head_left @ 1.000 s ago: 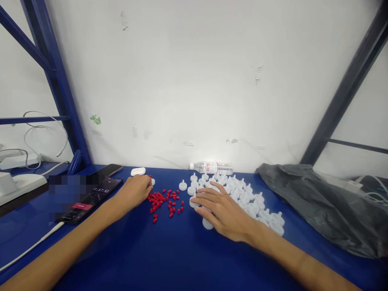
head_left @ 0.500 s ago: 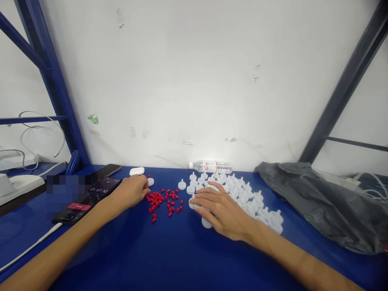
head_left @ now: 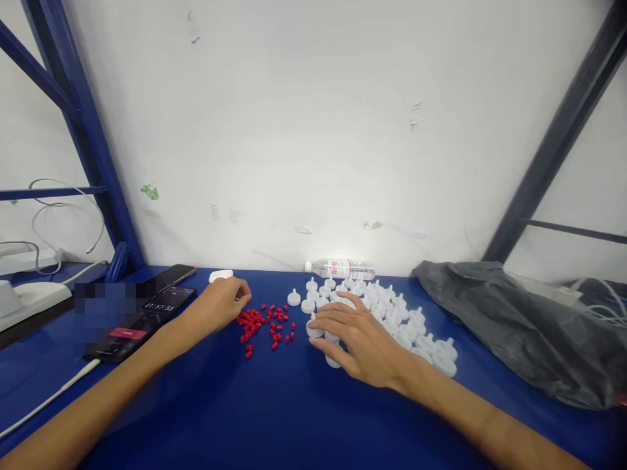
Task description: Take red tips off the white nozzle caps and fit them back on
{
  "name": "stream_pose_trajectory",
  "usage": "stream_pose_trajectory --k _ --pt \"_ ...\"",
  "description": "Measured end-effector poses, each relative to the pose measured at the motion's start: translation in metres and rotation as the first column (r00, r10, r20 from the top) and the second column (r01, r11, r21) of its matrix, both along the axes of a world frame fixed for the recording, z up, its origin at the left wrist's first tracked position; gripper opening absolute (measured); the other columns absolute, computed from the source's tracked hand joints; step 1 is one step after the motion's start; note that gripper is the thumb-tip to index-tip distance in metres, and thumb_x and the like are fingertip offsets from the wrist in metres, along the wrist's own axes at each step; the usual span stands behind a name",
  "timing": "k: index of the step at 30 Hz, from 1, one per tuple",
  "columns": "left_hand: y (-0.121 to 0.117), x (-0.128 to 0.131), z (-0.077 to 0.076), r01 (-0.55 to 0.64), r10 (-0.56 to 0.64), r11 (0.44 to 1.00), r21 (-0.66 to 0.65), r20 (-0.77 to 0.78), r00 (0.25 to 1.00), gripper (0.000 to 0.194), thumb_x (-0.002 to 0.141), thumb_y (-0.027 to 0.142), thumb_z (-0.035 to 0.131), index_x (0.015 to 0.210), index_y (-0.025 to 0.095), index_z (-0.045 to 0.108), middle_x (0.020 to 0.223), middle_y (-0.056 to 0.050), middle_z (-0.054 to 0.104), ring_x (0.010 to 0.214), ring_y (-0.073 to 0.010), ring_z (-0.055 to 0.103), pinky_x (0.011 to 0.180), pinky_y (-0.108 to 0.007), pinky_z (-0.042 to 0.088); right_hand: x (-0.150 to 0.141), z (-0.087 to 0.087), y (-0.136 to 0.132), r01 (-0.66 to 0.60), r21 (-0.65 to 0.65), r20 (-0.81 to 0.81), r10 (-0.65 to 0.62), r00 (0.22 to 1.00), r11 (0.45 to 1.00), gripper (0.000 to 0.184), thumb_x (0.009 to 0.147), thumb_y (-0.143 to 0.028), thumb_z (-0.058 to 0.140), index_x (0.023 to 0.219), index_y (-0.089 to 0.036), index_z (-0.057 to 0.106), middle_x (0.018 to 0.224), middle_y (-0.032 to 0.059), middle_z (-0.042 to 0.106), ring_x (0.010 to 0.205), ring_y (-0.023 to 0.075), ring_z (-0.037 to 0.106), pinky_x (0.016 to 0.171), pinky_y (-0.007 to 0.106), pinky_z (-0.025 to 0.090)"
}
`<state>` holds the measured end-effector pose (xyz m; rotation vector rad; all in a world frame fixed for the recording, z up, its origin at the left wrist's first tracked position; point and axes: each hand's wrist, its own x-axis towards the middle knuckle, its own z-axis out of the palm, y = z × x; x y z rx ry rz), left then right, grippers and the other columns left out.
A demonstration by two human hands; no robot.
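My left hand (head_left: 226,301) is above the left edge of a loose pile of small red caps (head_left: 251,321), its fingertips pinched together. Whatever lies in or behind those fingers is hidden. Spread over the near left part of a group of white nozzle caps (head_left: 392,320) is my right hand (head_left: 360,333), palm down and fingers apart. One white nozzle cap (head_left: 314,329) sits upright by its fingertips, and others show under the thumb. I cannot tell if the fingertips touch them. A single white nozzle cap (head_left: 294,298) stands between the two hands.
A clear plastic bottle (head_left: 343,269) lies along the wall. At left are a phone showing a timer (head_left: 142,326), another dark phone (head_left: 171,277) and a white case (head_left: 220,275). A dark grey plastic bag (head_left: 519,326) covers the right side of the blue table (head_left: 264,418).
My left hand has moved slightly right and up, and the red-tipped white nozzle cap seen beside it is now hidden. My right hand has barely shifted, showing more of the nozzle caps beneath.
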<state>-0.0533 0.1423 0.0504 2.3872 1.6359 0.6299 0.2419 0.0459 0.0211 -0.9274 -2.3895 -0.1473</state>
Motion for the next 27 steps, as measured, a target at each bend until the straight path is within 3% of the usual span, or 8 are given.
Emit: stream_pose_trajectory --k 3,6,10,12,17,23,27 --pt "-0.010 0.012 0.007 0.083 -0.080 0.996 -0.038 0.084 0.993 0.028 0.090 0.037 0.055 0.087 0.017 0.074 0.086 -0.009 0.079 0.083 -0.0274 0.071 0.078 -0.037 0.050 0.000 -0.001 0.001 -0.030 0.051 -0.036 0.032 0.999 0.998 0.017 0.100 -0.038 0.067 0.107 -0.023 0.067 0.101 -0.0004 0.076 0.097 0.0172 0.072 0.121 0.050 0.029" --pt "-0.023 0.027 0.007 0.202 -0.180 0.975 -0.093 0.203 0.962 0.032 0.095 0.044 0.052 0.093 0.019 0.073 0.091 -0.005 0.080 0.087 -0.0226 0.073 0.082 -0.032 0.054 -0.001 -0.001 0.001 -0.056 0.092 -0.026 0.059 0.998 0.994 0.011 0.102 -0.033 0.064 0.105 -0.022 0.065 0.098 0.0002 0.076 0.088 0.0162 0.072 0.111 0.046 0.041" --pt "-0.045 0.047 -0.004 0.406 -0.249 0.896 -0.180 0.554 0.795 0.032 0.092 0.049 0.062 0.095 0.019 0.072 0.094 -0.005 0.079 0.090 -0.0214 0.073 0.083 -0.031 0.055 -0.003 0.000 -0.001 -0.085 0.119 0.000 0.086 0.996 0.989 0.011 0.105 -0.027 0.056 0.108 -0.023 0.066 0.106 0.0028 0.077 0.093 0.0165 0.071 0.105 0.041 0.045" --pt "-0.055 0.056 -0.008 0.473 -0.255 0.861 -0.188 0.644 0.721 0.031 0.091 0.049 0.066 0.093 0.019 0.073 0.090 -0.004 0.077 0.084 -0.0195 0.070 0.078 -0.030 0.054 -0.003 0.000 -0.002 -0.096 0.137 0.003 0.096 0.995 0.986 0.013 0.106 -0.027 0.054 0.109 -0.022 0.066 0.107 0.0031 0.077 0.093 0.0162 0.071 0.104 0.040 0.046" --pt "-0.068 0.066 -0.009 0.507 -0.249 0.842 -0.184 0.700 0.669 0.032 0.091 0.050 0.067 0.090 0.019 0.073 0.086 -0.003 0.074 0.076 -0.0170 0.062 0.073 -0.030 0.050 -0.001 0.001 -0.001 -0.106 0.154 0.026 0.103 0.994 0.982 0.016 0.107 -0.029 0.053 0.111 -0.024 0.067 0.107 0.0037 0.078 0.095 0.0169 0.072 0.101 0.038 0.048" --pt "-0.069 0.067 -0.012 0.535 -0.215 0.816 -0.217 0.746 0.630 0.035 0.088 0.054 0.070 0.090 0.019 0.071 0.083 -0.004 0.073 0.076 -0.0187 0.063 0.067 -0.031 0.049 0.000 -0.001 0.002 -0.144 0.232 0.055 0.135 0.989 0.962 0.015 0.107 -0.028 0.054 0.106 -0.021 0.068 0.102 0.0013 0.078 0.092 0.0133 0.072 0.100 0.036 0.049" --pt "-0.069 0.068 -0.015 0.555 -0.225 0.805 -0.210 0.758 0.612 0.035 0.087 0.053 0.073 0.089 0.018 0.073 0.080 -0.002 0.068 0.068 -0.0151 0.058 0.063 -0.030 0.048 -0.001 -0.001 0.001 -0.180 0.295 0.061 0.170 0.984 0.938 0.014 0.106 -0.029 0.057 0.103 -0.020 0.068 0.098 0.0018 0.078 0.087 0.0134 0.072 0.096 0.035 0.050"
